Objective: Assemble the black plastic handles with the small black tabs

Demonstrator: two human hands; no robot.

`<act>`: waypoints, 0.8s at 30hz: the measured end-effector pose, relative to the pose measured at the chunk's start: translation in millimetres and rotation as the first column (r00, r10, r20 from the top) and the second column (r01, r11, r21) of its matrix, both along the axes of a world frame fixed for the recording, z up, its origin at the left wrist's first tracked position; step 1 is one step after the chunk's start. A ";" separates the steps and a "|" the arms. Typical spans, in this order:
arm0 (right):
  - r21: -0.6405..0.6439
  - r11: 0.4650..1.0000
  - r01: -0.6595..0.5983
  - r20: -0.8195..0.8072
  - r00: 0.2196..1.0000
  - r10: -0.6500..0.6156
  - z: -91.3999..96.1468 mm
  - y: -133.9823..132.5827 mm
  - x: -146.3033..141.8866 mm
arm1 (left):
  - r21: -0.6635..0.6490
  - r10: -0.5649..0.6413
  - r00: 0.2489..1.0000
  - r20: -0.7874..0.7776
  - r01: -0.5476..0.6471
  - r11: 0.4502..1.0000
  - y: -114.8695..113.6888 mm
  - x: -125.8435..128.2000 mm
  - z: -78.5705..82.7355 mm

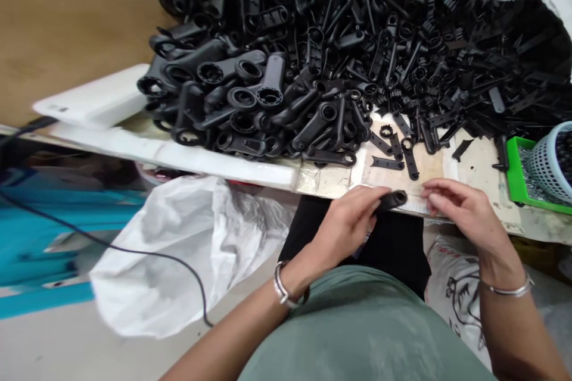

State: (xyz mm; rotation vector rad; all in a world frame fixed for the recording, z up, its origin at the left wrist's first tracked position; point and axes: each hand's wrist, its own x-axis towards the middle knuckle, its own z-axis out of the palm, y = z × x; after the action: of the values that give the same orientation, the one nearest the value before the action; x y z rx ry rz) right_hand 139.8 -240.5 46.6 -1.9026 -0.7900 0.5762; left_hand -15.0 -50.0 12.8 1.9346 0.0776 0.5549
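Observation:
My left hand (348, 220) is closed on a black plastic handle part (392, 199) with a round ring end, held at the table's front edge. The ring end points right; my fingers cover the other end. A short gap to the right, my right hand (469, 208) hovers at the table edge with its fingers apart and slightly bent, and I see nothing in it. Just beyond both hands lie a few loose black pieces: a flat strip (386, 163), a ring-ended strip (410, 159) and a small toothed ring (385, 130).
A large heap of black plastic parts (268, 77) covers the back of the table. At right stands a green tray (516, 172) with a pale blue basket (543, 161). A white box (96, 98) lies at left. White sacks (165, 262) and a dark cable (147, 253) are below.

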 end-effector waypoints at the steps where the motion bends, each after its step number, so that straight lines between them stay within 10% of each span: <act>1: -0.049 0.997 0.056 0.208 0.977 -0.045 -1.7 4.2 2.7 | -0.241 0.043 0.996 -0.078 -0.061 0.969 -0.5 0.2 -0.3; 4: -0.192 0.977 0.091 0.653 0.755 0.058 -8.7 20.2 9.9 | -0.765 0.020 0.972 -0.234 -0.197 0.613 -0.2 4.4 4.7; 8: -0.279 0.959 0.050 0.740 0.647 0.182 -17.2 28.2 20.6 | -0.946 -0.061 0.979 -0.195 -0.171 0.276 2.3 10.6 15.8; 12: -0.215 0.974 0.073 0.574 0.816 0.065 -10.4 9.2 31.6 | -0.969 -0.062 0.987 -0.151 -0.136 0.206 3.5 13.2 18.5; 15: -0.077 0.988 0.133 0.143 0.982 -0.121 7.1 -5.0 28.0 | -0.974 -0.067 0.990 -0.128 -0.112 0.197 2.1 14.6 18.1; 19: 0.153 0.975 0.161 -0.338 0.936 -0.101 27.4 -8.8 13.8 | -0.976 -0.084 0.989 -0.121 -0.103 0.193 -2.0 16.5 20.8; 24: 0.237 0.971 0.041 -0.459 0.885 0.075 25.1 -6.5 6.5 | -0.965 -0.100 0.984 -0.144 -0.118 0.236 -5.8 15.3 25.6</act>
State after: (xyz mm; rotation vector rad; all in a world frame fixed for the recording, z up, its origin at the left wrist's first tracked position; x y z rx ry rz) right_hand 146.3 -247.0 71.7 -1.4507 -0.5317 0.8679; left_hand 0.3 -55.9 38.4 0.6675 0.4549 0.1922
